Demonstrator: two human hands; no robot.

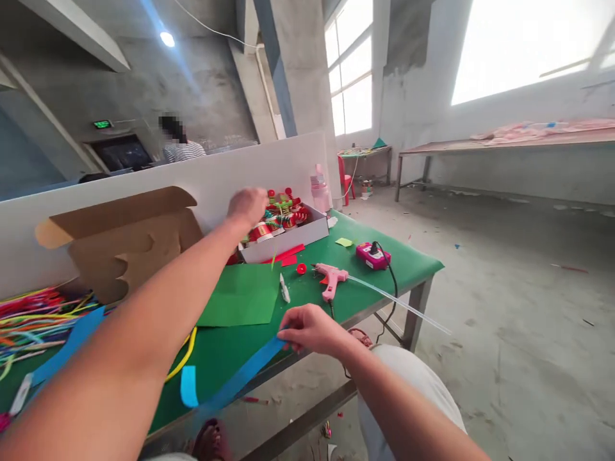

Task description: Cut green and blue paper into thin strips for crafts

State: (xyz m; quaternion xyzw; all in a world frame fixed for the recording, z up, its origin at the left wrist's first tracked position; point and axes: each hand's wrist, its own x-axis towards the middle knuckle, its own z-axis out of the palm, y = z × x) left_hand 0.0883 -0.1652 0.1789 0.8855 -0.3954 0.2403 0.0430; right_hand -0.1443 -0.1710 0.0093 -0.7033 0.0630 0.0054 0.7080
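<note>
My right hand (310, 330) pinches one end of a long blue paper strip (245, 371), which slants down over the table's front edge. My left hand (248, 206) is stretched forward at the left side of a white box (298, 240). Small red and green spring-like crafts (288, 218) fill this box. Motion smears the left fingers, so whether they hold anything is unclear. Between my hands lie a green paper sheet (245, 294), a white pen-like tool (285, 288) and a small red round piece (301, 269). A pink glue gun (330, 276) rests just beyond my right hand.
A magenta power socket (373, 255) with a black cord sits near the table's right end. A clear glue stick (403, 304) juts past the edge. Coloured pipe cleaners (43, 320) and a brown cardboard piece (139, 237) occupy the left. A person (182, 144) is beyond the white partition.
</note>
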